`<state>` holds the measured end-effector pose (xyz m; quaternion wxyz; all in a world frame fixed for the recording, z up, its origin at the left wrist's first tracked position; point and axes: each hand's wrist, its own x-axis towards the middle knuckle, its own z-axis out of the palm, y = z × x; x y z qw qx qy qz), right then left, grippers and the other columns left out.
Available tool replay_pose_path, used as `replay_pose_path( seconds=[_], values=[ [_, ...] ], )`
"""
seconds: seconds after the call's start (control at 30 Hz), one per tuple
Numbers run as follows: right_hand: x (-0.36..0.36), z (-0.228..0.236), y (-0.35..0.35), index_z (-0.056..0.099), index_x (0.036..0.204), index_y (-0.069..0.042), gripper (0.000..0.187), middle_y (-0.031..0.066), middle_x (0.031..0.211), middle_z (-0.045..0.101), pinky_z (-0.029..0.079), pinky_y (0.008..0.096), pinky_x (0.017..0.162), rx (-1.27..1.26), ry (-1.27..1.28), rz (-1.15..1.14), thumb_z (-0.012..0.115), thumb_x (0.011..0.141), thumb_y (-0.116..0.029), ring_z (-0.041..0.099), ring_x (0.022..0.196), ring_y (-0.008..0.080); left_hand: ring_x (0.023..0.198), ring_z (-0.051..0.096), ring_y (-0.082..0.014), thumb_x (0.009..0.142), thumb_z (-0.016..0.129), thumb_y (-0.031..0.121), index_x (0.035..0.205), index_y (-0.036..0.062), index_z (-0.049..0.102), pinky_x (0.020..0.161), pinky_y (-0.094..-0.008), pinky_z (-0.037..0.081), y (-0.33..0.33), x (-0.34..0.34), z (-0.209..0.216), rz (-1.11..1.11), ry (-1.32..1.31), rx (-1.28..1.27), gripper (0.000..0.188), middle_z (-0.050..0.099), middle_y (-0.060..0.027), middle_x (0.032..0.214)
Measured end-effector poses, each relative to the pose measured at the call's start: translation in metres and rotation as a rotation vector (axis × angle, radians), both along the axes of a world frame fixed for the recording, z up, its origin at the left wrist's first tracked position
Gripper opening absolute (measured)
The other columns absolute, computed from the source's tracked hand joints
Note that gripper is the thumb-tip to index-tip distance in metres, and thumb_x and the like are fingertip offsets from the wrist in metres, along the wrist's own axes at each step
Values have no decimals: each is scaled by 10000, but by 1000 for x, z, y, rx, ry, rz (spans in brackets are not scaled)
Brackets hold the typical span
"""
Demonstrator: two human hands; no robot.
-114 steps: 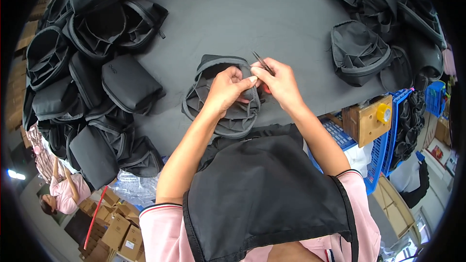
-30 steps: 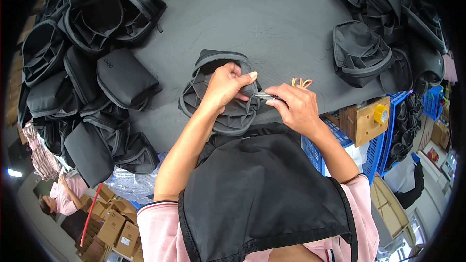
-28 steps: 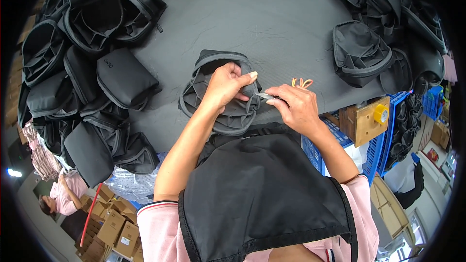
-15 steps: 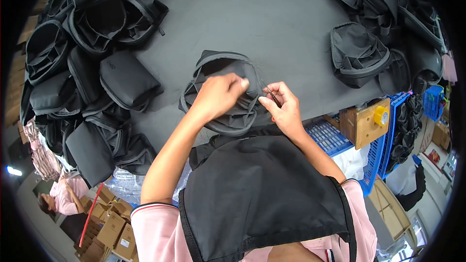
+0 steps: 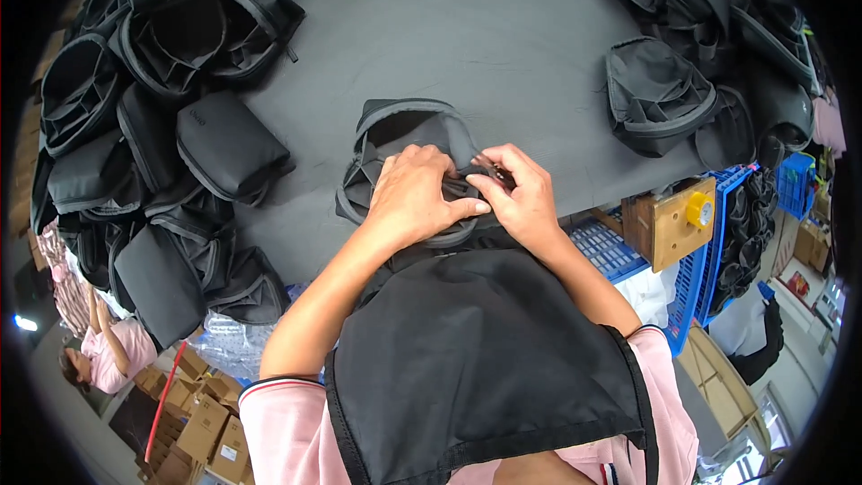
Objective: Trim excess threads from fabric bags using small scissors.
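A black zip pouch [image 5: 409, 113] lies unzipped at the table's near edge, its mouth facing up and inner pockets showing. My left hand [image 5: 409, 190] is over its opening, fingers bent down into the fabric and thumb stretched toward the other hand. At the pouch's right rim, my right hand [image 5: 521, 193] pinches the edge between thumb and forefinger. Tucked in that same hand is a small dark pointed tool [image 5: 499, 172], mostly covered by the fingers, its exact kind unclear. The lower part of the pouch is hidden beneath my hands.
Black pouches [image 5: 229, 145] are heaped along the left, and more [image 5: 660, 94] lie at the right. A wooden block with a yellow tape roll [image 5: 699, 211] stands by blue crates [image 5: 603, 250]. Cardboard boxes [image 5: 205, 427] and another person [image 5: 117, 350] are lower left.
My left hand has opened from a fist and settled lower on the pouch. My right hand has moved slightly left onto the rim, and the tool's thin tip no longer sticks out plainly.
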<state>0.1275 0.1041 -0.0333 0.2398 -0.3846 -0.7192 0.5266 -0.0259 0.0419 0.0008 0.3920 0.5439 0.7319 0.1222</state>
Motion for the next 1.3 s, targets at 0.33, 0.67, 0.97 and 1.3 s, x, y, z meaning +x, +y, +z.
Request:
replay_pose_path(
  seconds=[0.33, 0.67, 0.97, 1.3],
  values=[
    [38, 17, 18, 563, 821, -20, 75, -5, 715, 511, 356, 192, 522, -733, 429, -209, 564, 878, -69, 428, 577, 44, 979, 471, -267, 581, 743, 553, 913, -55, 615, 898, -377, 346, 0, 3, 0, -127, 125, -8, 705, 551, -121, 951],
    [26, -22, 8, 521, 801, -22, 140, -49, 681, 479, 351, 186, 538, -450, 89, -319, 660, 800, -37, 388, 607, 16, 953, 483, -296, 696, 676, 331, 876, -75, 589, 871, -391, 383, -3, 11, -14, -53, 150, 122, 453, 541, -155, 947],
    [10, -29, -12, 532, 848, -24, 174, -48, 635, 509, 337, 185, 483, -171, -70, -195, 684, 762, -29, 420, 549, 9, 769, 564, -416, 709, 590, 162, 722, -70, 521, 700, -476, 450, 14, 10, -39, -47, 129, 171, 242, 576, -238, 760],
    [17, -41, 5, 615, 923, 27, 184, 34, 708, 607, 352, 184, 419, -840, 104, -245, 683, 764, -34, 458, 480, 44, 853, 580, -428, 783, 629, 207, 785, -82, 543, 724, -464, 450, 37, -6, -16, -18, -169, -252, 301, 594, -285, 826]
  ],
)
